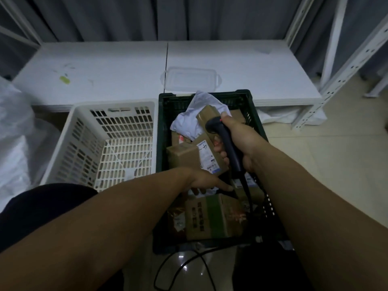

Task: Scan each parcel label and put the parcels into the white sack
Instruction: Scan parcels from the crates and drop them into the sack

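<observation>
Head view: right hand [241,139] round black scanner [226,138], left hand [203,180] under brown labelled carton [189,156], grip unclear.

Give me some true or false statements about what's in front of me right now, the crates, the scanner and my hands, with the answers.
1. The right hand grips a black scanner. True.
2. The white basket is piled with parcels. False: no parcel shows in it; the parcels lie in the dark green crate.
3. The left hand reaches into the dark green crate. True.
4. The clear lid lies on the floor. False: it lies on the white table behind the crate.
</observation>
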